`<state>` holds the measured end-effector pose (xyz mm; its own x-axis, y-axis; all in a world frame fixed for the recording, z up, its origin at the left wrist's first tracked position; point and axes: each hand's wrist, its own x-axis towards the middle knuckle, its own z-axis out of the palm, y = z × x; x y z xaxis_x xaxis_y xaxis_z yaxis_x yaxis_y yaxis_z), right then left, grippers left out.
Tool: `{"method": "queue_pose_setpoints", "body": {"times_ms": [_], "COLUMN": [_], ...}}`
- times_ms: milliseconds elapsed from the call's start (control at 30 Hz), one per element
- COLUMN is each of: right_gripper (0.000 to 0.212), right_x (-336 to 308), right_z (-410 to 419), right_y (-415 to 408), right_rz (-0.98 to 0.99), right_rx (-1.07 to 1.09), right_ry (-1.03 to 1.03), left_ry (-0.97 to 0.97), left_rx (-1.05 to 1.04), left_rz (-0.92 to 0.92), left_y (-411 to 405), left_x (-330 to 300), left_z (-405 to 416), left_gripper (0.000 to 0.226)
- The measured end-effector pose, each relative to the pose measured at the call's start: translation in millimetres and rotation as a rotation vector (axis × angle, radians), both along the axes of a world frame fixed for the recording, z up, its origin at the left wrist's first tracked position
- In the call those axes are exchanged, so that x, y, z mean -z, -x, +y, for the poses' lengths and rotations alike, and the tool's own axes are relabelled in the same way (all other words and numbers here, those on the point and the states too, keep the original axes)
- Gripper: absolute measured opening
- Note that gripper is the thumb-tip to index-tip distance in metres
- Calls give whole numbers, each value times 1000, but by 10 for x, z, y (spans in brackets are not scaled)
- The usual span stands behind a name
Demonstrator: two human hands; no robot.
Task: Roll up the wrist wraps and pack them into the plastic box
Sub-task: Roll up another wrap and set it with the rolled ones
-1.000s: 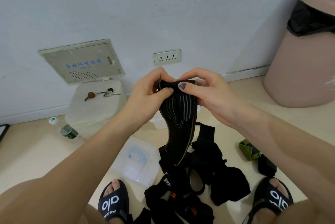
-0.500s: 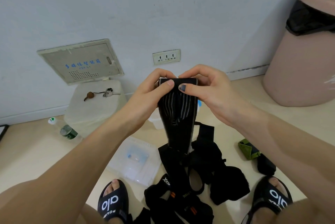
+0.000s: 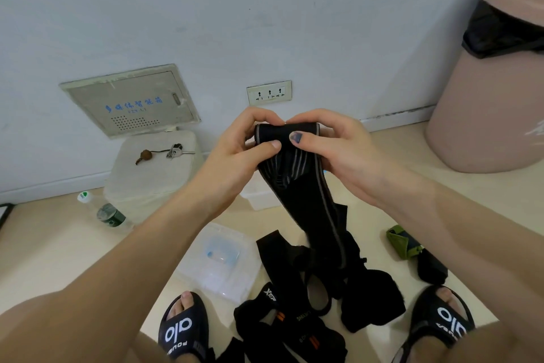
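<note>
Matt black woven cloth wrist wrap (image 3: 297, 168), clear glossy plastic box (image 3: 223, 262), smooth pale floor (image 3: 59, 251)

Soft, even indoor light fills the view, moderately bright, with a cool bluish cast on the wall (image 3: 265, 9). Shadows are faint and diffuse; a soft one lies on the floor (image 3: 59, 245) under the forearms. A dull sheen shows on the clear plastic box (image 3: 219, 262). The wide-angle lens bends the skirting line and stretches the forearms toward the lower corners. The black wraps on the floor (image 3: 294, 330) lose detail in darkness. Focus is fairly sharp at centre, softer at the edges.
</note>
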<state>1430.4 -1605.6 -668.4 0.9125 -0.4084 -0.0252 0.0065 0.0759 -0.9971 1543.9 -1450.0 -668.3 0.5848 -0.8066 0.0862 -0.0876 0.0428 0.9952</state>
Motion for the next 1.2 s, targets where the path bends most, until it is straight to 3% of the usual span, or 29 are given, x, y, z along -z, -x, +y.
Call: {"method": "queue_pose_setpoints", "body": {"times_ms": [133,233,333,533,700,867,1000,1200], "right_gripper": [23,27,27,23,13,21,29,23], "right_x": [6,17,17,26,33,46,39,18], "right_z": [-19,-44,-28,-32,-7,5,-30,5], "right_y": [-16,-5,6,8,11,17,13,3], "right_rz": [-65,-103,-101,65,10,-25,-9,65], "right_rx": [24,18,10,-56,-41,-44,-79,-56], "right_ry": [-1,176,253,8,95,90,7,-40], "left_ry": [-80,-103,-108,-69,-44,-108,-80,-54], "left_rx": [-27,-37,-59,-29,-33,-62,-44,9], "left_rz": [98,117,107,34,87,92,97,105], "left_y": [35,47,45,6,12,18,-9,1], "left_x": [-7,-11,3,8,-25,-35,-33,-18], "left_z": [-40,-70,-69,-26,-31,-67,-53,-34], "left_gripper": [18,26,12,14,21,27,9,15]}}
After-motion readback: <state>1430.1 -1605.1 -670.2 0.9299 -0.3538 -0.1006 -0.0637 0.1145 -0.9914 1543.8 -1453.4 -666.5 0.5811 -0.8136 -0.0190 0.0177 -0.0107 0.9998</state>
